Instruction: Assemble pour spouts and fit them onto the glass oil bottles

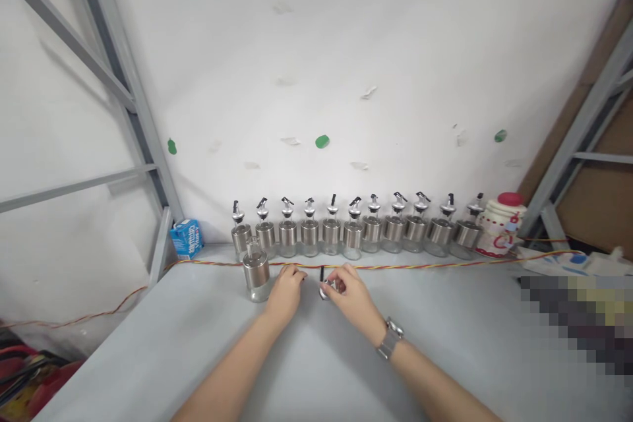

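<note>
My right hand [349,291] pinches a silver pour spout [325,290] with a black lever, just above the grey table. To its left, my left hand [288,291] has its fingers curled together, and a small dark bit shows at the fingertips that I cannot make out. Beside the left hand stands an upright glass bottle [256,270] with a steel band and no spout on its neck. Behind both hands, several similar bottles [310,234] stand in a row along the wall, each fitted with a silver spout and black lever.
A twisted red and yellow wire [410,267] runs across the table [316,369] in front of the row. At the left end is a blue carton [186,239]. A white jar with a red lid [500,227] and a power strip [558,262] sit at the right.
</note>
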Demonstrator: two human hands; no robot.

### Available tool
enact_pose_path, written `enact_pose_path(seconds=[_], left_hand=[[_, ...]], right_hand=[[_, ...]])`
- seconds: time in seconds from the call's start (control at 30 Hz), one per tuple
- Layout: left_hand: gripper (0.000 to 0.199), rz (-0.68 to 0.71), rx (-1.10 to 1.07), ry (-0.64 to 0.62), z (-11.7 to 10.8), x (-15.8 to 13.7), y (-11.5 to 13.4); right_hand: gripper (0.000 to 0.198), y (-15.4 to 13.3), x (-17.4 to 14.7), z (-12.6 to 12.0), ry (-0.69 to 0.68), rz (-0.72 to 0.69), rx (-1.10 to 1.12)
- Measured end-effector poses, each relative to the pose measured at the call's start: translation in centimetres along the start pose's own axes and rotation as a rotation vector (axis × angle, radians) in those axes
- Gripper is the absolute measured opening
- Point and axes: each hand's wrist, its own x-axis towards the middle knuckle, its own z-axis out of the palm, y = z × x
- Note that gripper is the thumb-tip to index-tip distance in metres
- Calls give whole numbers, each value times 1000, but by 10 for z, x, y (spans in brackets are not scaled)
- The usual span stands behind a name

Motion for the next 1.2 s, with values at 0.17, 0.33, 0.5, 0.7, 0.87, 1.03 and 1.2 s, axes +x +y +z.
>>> enact_pose_path(seconds=[0.17,0.33,0.5,0.7,0.87,1.03,1.2], left_hand=[[31,-41,-15,23,0,-2,1],[27,-68,-89,20,-3,-1,2],[24,-113,-229,46,-7,-3,5],[17,-229,-564,106,-9,1,9],[21,-372,-959,102,-12,4,11],[34,-427,-1224,66,-20,-5,22],[34,-486,-1404,-16,-27,-12,36]], right_hand=[[7,3,-4,6,-108,-5,18],[12,10,-3,12,-89,30,93],[10,12,-2,13,-81,84,182],[17,8,0,11,-59,133,400],[27,11,2,15,-79,229,556],[31,9,1,18,-141,258,564],[35,2,1,16,-207,246,575]])
